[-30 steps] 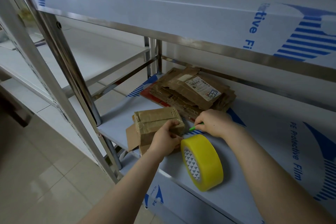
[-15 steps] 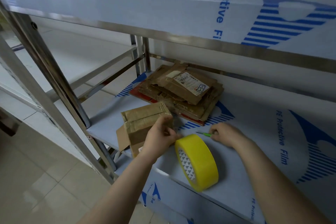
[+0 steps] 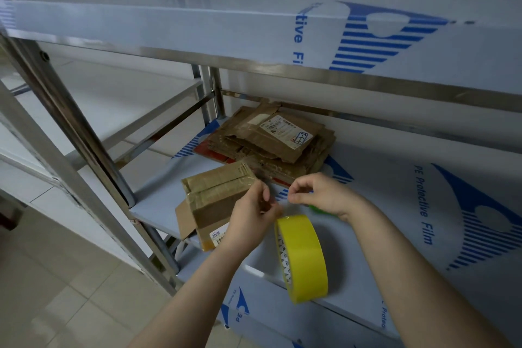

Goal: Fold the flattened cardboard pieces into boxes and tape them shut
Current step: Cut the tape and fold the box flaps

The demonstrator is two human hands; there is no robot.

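A small folded cardboard box (image 3: 217, 198) with clear tape along its top seam lies on the shelf's left end. My left hand (image 3: 251, 217) hovers at the box's right end, its fingers pinching a clear tape strip (image 3: 278, 202). My right hand (image 3: 319, 195) is close beside it, thumb and forefinger pinched on the same strip. Upright on its edge near the shelf's front stands a yellow tape roll (image 3: 305, 260). A green cutter (image 3: 317, 209) lies on the shelf under my right wrist, mostly hidden. Several flattened cardboard pieces (image 3: 271, 144) are stacked behind.
The work sits on a steel shelf (image 3: 395, 220) covered in blue-printed protective film. Another shelf (image 3: 226, 25) hangs low overhead. Steel posts (image 3: 84, 150) stand at the left, with tiled floor (image 3: 56, 305) below.
My right hand let go of the green cutter, which now lies on the shelf, and moved left to meet my left hand. My left hand came off the box's end, fingers pinching tape.
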